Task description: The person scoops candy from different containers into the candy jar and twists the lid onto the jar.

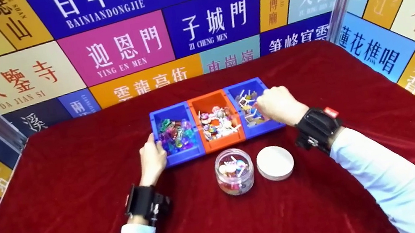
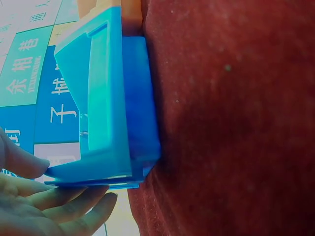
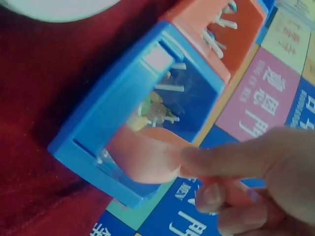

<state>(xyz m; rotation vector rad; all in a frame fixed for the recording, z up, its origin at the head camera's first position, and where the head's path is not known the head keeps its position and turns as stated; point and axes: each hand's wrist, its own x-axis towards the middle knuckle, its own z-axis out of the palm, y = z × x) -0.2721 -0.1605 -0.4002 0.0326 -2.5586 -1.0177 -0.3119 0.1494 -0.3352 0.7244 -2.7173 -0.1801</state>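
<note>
My left hand (image 1: 152, 157) pinches the rim of the left blue bin (image 2: 106, 169), thumb above and fingers below. That bin holds shiny coloured gem-like pieces (image 1: 178, 136). In my right hand (image 1: 280, 104) is a pink scoop (image 3: 147, 155), its handle gripped between thumb and curled fingers. The scoop's bowl dips into the right blue bin (image 3: 113, 103), among small pieces with white sticks (image 3: 157, 110); what it carries is hidden. Between the two stands an orange bin (image 1: 214, 95) of small lollipop-like pieces (image 1: 217, 123).
A clear open jar (image 1: 236, 182) stands in front of the bins, with lollipop-like pieces (image 1: 234, 166) inside. Right of it lies a white lid (image 1: 275, 163). Dark red cloth (image 1: 67, 192) covers the table, and printed panels (image 1: 114, 47) rise behind it.
</note>
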